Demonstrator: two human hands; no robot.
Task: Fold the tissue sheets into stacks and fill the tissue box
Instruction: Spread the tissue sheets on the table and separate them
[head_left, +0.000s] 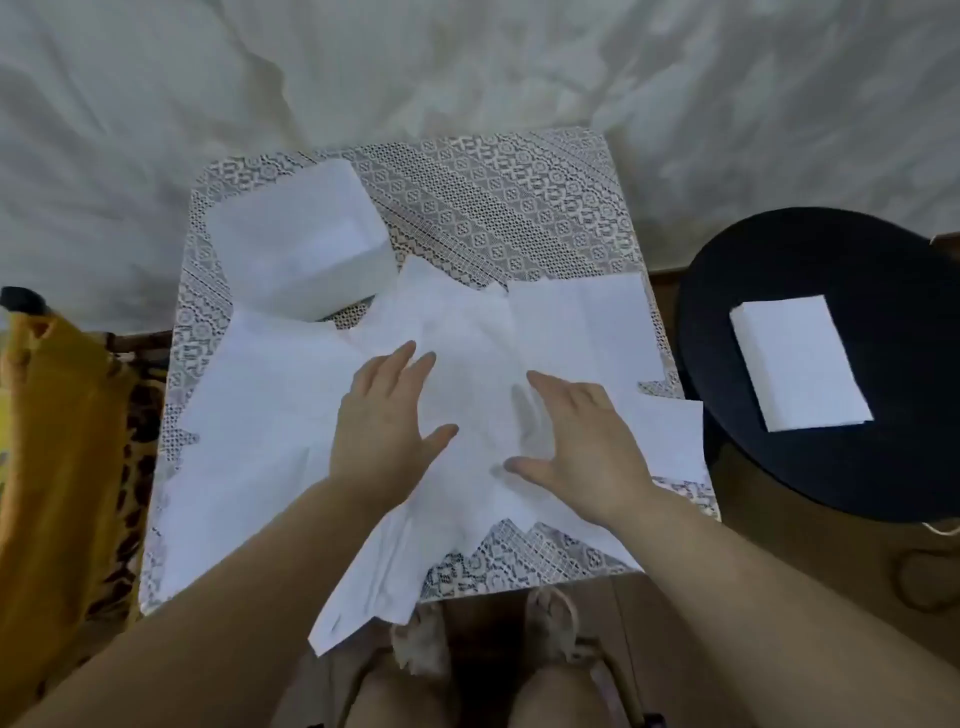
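- Your left hand (387, 415) and right hand (576, 441) lie flat on the loose tissue sheets (467, 353), each grip open and holding nothing.
- The sheets sprawl unfolded over the desk (493, 208), one corner hanging off its near edge.
- This looks like smoothing before a fold; next, lift one edge and crease it over evenly.
- The tissue box (301, 239) sits at the desk's far left corner.
- A folded stack (800, 364) waits on the dark stool (779, 260), right of the desk.

Soft, even daylight — the white tissue sheets (291, 415) look slightly washed out, shadows faint. Wide-angle bending curves the edges; the whole frame is mildly blurred.
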